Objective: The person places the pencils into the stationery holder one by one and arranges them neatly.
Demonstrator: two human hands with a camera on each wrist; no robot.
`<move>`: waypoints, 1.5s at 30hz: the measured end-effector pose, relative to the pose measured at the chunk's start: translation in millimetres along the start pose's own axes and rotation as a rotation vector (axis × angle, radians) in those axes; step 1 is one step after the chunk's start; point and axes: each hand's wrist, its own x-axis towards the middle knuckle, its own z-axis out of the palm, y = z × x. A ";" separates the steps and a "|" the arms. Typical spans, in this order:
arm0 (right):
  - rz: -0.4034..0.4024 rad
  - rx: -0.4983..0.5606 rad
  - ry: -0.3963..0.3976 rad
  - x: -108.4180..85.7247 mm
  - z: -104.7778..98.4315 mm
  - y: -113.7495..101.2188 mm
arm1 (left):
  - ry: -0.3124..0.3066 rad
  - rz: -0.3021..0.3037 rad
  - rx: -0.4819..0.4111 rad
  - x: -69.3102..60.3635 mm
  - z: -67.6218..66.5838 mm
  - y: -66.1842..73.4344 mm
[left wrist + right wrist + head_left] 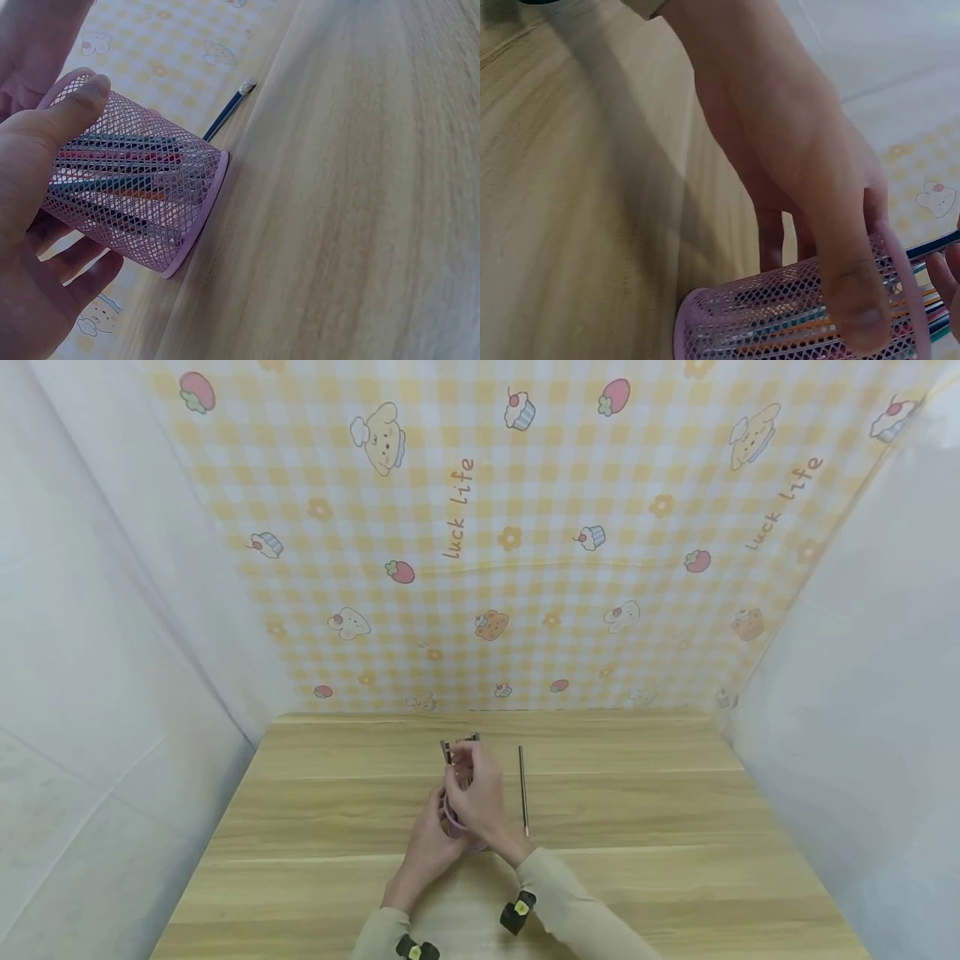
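A pink mesh pencil cup (127,169) stands on the table with several pencils (780,326) inside, seen through the mesh. My left hand (433,842) grips its side, thumb (79,105) across the mesh near the rim. Over the cup's mouth is my right hand (480,789), its fingertips (941,277) at a dark blue pencil (934,244) that sticks out past the rim. They seem to pinch it, though the contact is partly cut off by the right wrist view's edge. A loose dark pencil (523,789) lies on the table to the right of the cup.
The wood-grain table (637,827) meets a yellow checked backdrop (555,585) at its far edge. White sheets (112,652) hang on both sides. Black wrist cameras (517,912) are strapped over the beige sleeves (581,906).
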 end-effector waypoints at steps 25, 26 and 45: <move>0.049 -0.059 0.154 45.2 -45.3 26.6 | 0.014 -0.082 -0.052 2.5 0.8 4.6; 0.061 -0.056 0.160 46.8 -47.3 29.8 | 0.014 -0.084 -0.053 2.4 0.9 4.3; 0.291 -0.188 0.129 53.7 -60.5 95.4 | 0.003 -0.088 -0.106 2.8 2.2 4.4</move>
